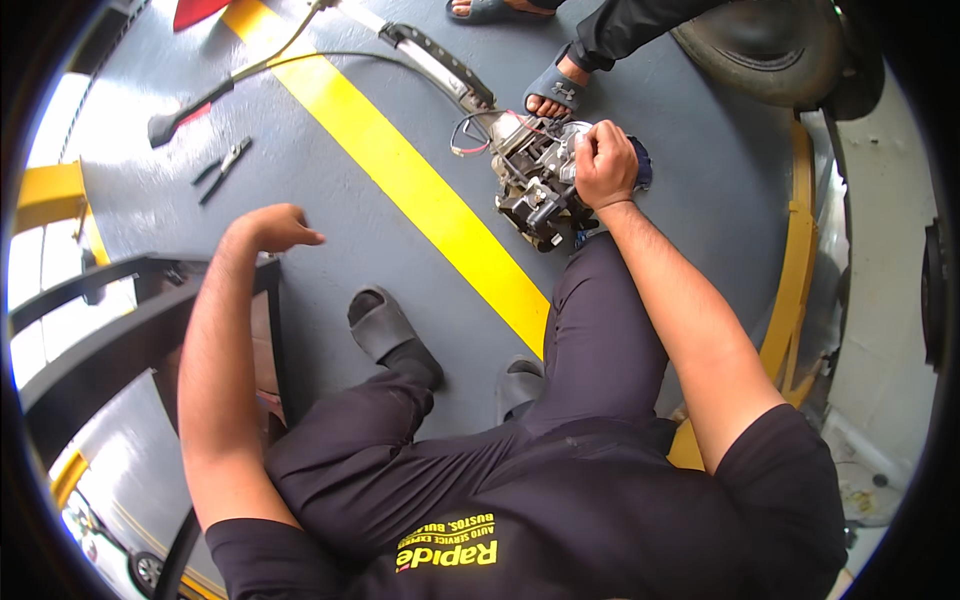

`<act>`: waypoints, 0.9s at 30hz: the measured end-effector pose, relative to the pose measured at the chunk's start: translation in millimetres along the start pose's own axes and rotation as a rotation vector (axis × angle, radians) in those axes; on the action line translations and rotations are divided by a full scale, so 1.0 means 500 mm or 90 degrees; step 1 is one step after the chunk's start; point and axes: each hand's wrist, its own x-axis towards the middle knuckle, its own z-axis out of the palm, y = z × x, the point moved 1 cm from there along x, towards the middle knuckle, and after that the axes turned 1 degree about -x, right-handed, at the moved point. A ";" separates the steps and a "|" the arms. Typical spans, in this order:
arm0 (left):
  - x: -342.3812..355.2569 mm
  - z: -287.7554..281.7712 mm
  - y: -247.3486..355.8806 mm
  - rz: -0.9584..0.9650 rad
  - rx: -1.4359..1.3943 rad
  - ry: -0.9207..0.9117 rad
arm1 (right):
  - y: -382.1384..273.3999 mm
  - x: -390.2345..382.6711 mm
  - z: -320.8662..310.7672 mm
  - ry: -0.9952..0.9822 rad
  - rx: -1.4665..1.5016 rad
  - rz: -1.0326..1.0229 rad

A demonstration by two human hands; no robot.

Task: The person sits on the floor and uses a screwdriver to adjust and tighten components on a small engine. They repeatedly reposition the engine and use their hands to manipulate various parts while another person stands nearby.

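A small bare engine [540,185] with metal and black parts rests on the floor in front of my right knee. It is joined to a long metal shaft [440,70], like a brush cutter's. My right hand [605,165] is closed at the engine's right side, fingers curled; what lies inside the grip is hidden. Loose thin wires [470,137] stick out where shaft and engine meet. Off to the left, my left hand [280,228] hangs in the air with loosely bent fingers and nothing visible in it. The nearest tool to it is a pair of pliers [222,170] on the floor.
A black handle with a red trigger [185,120] lies on a cable at far left. Another person's sandalled foot [555,90] is just beyond the engine. A tire [765,45] stands at far right. A black metal frame [130,320] is beside my left arm, yellow rails [795,260] at right.
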 end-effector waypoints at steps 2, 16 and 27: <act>0.007 0.016 -0.067 -0.066 0.053 0.016 | 0.003 -0.002 0.004 -0.029 -0.002 0.037; -0.111 -0.034 -0.085 -0.222 -0.130 0.018 | 0.019 -0.006 0.020 -0.072 -0.040 0.053; 0.012 -0.043 -0.159 -0.156 -0.097 0.151 | 0.018 -0.004 0.017 -0.083 -0.047 0.067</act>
